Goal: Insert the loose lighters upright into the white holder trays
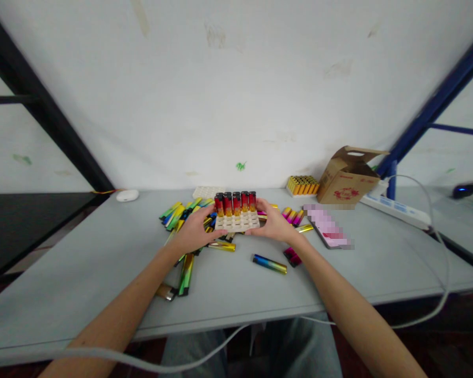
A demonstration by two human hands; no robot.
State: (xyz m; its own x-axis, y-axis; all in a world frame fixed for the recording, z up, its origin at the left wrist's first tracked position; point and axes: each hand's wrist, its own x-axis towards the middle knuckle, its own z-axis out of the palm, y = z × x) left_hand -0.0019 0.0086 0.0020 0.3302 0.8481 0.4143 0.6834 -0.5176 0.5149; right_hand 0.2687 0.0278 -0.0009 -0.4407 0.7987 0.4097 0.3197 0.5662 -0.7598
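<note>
Above the table's middle, a cream tray with slots (237, 222) is held between both hands. Several red-and-yellow lighters (236, 205) stand upright in its back rows, while the front slots hold nothing. My left hand (195, 228) is closed on the tray's left edge, thumb at the front. At the right edge, my right hand (276, 221) grips it in the same way. A pile of green, yellow and blue lighters (177, 214) lies under and beside my left hand. One blue-and-yellow lighter (270, 264) lies on the table in front of the tray.
A second slotted tray (208, 192) lies by the wall. At the back right are a filled tray of yellow lighters (303, 185) and an open cardboard box (345, 181). Right of my hands are a phone (325, 226) and a power strip (398, 210). A white cable (205, 362) crosses the front.
</note>
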